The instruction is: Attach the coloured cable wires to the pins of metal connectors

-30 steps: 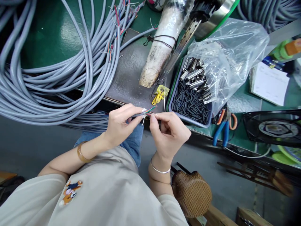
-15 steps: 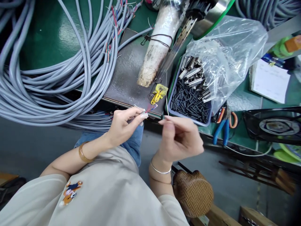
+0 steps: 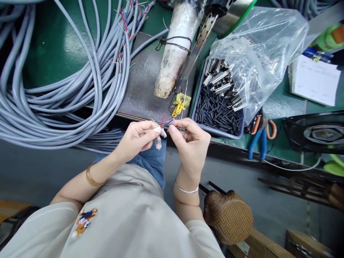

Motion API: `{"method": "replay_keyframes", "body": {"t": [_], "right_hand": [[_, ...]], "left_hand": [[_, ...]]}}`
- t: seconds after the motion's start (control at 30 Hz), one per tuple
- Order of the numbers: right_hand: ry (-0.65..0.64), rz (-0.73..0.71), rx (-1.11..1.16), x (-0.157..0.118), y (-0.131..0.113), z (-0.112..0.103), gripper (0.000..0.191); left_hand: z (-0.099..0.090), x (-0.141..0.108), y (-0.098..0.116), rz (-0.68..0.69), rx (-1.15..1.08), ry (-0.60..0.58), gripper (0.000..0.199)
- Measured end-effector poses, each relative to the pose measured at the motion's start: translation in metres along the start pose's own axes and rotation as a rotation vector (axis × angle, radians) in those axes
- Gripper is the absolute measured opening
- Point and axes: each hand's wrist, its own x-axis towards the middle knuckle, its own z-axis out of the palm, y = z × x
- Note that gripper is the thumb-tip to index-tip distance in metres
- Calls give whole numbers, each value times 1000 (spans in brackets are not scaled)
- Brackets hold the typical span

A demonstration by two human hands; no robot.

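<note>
Between its thumb and fingertips, my left hand (image 3: 138, 139) pinches the end of a cable, whose coloured wires (image 3: 164, 123) fan out in red, blue and other shades. White wrapping covers some of those fingertips. My right hand (image 3: 189, 141) is closed in a pinch at the right side of the same wires; its fingertips hide the exact grip. A thin silvery strand (image 3: 184, 98) comes down from above to the right index finger. Just beyond the hands, a yellow clip-like piece (image 3: 177, 107) sits on the dark metal plate (image 3: 139, 93).
Thick bundles of grey cable (image 3: 104, 104) fill the left. A soldering iron (image 3: 197, 48) lies beside a stained white cone (image 3: 172, 64). To the right stand a bin (image 3: 239, 134) of black sleeves and metal connectors, a plastic bag (image 3: 268, 61), and blue-handled cutters (image 3: 258, 143). A stool (image 3: 231, 216) stands below.
My right hand has moved left and slightly up, from apart to meeting the wires at my left hand. The wires now spread wider. The whole view has shifted a little.
</note>
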Motion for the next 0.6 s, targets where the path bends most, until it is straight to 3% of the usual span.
{"method": "replay_keyframes", "body": {"t": [0.6], "right_hand": [[-15,-52,-40,1,0,-3,9]], "left_hand": [[2,1,1,-23,43,22,42]]}}
